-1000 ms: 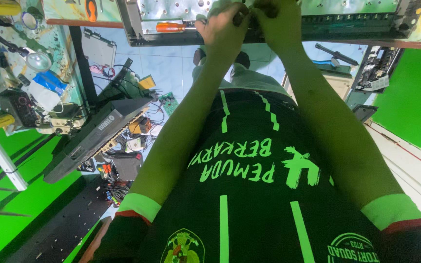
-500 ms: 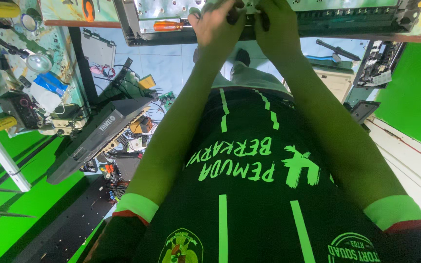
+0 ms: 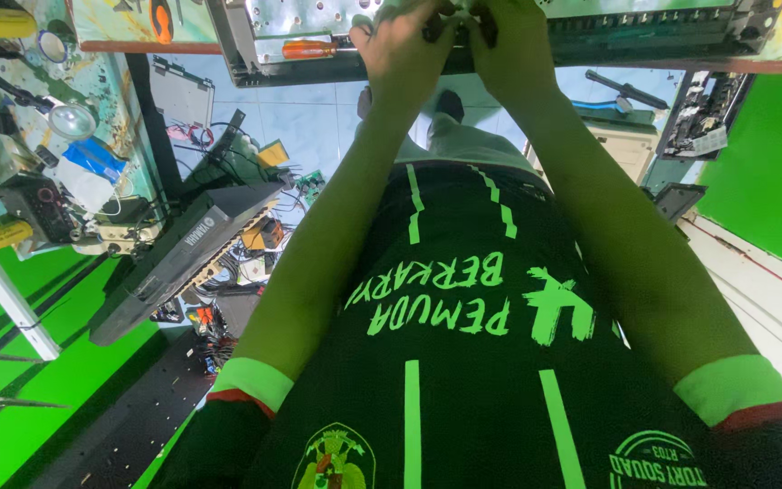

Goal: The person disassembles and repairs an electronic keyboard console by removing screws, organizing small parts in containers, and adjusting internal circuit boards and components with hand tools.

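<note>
Both my arms reach out over my black and green shirt to the bench edge at the top of the view. My left hand (image 3: 400,45) and my right hand (image 3: 510,41) meet there, fingers curled around a small dark part (image 3: 460,25) at the front of an open metal chassis (image 3: 319,18). A green circuit board (image 3: 644,23) lies in the chassis to the right of my hands. An orange-handled screwdriver (image 3: 309,50) rests on the chassis just left of my left hand. The fingertips are partly cut off by the frame's top edge.
A long black keyboard (image 3: 183,263) leans at the left over tangled cables and small parts (image 3: 246,254) on the floor. A side bench (image 3: 92,81) holds a round lamp (image 3: 72,118) and tools. Green backdrop (image 3: 771,163) stands at right; a white cabinet (image 3: 622,145) is beyond.
My hands stay on the same spot of the chassis with small finger movements; they sit a little higher in the view now.
</note>
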